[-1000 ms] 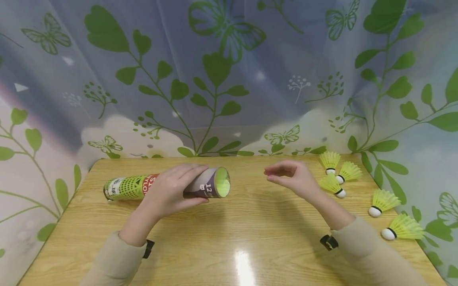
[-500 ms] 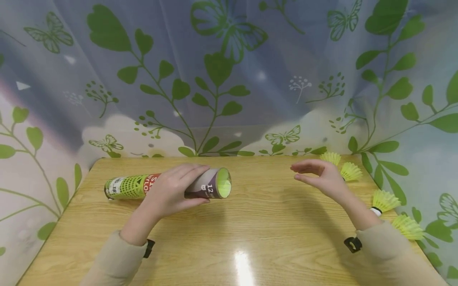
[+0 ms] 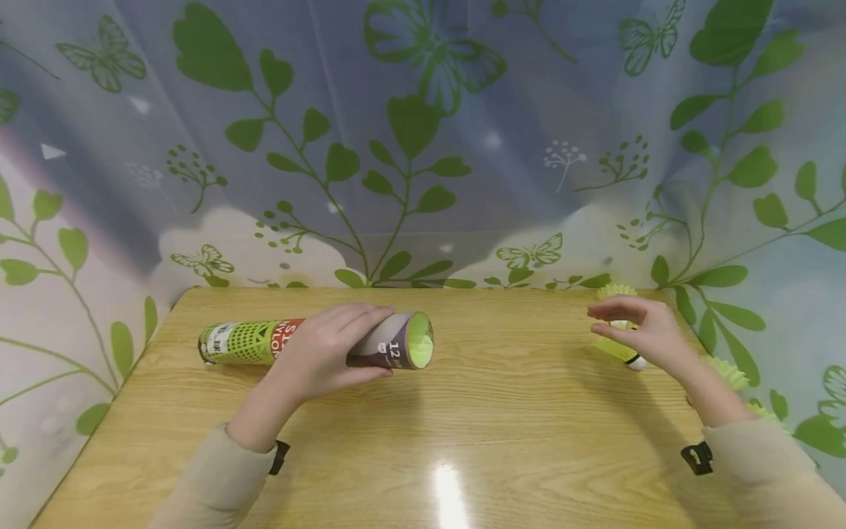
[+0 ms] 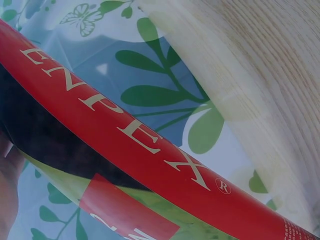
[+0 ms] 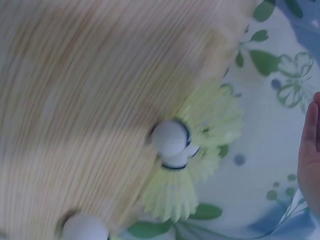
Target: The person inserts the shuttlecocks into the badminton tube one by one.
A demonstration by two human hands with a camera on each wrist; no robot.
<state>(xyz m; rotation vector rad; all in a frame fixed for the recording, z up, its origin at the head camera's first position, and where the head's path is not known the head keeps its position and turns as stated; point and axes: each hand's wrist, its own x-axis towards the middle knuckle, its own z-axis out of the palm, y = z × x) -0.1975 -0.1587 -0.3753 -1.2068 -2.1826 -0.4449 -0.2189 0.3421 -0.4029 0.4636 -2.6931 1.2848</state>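
Note:
My left hand (image 3: 330, 349) grips a shuttlecock tube (image 3: 247, 343) from above, fingers over its far side and thumb on the near side. The tube lies sideways, its uncapped end facing right with yellow-green showing inside. In the left wrist view the tube (image 4: 115, 125) shows a red band lettered ENPEX. My right hand (image 3: 644, 330) is above the shuttlecocks at the table's right side, fingers and thumb apart, holding nothing. It partly covers a yellow shuttlecock (image 3: 617, 348). In the right wrist view several shuttlecocks (image 5: 172, 192) with white heads cluster together, and part of the hand (image 5: 311, 160) shows at the edge.
The wooden table (image 3: 502, 419) spans the foreground. A patterned curtain (image 3: 463, 184) hangs along its back and sides. More shuttlecocks (image 3: 727, 371) lie partly hidden behind the right forearm, close to the table's right edge.
My right hand has moved right, away from the tube's mouth, to over the shuttlecocks. My left hand and the tube have stayed nearly still; the head view has shifted slightly.

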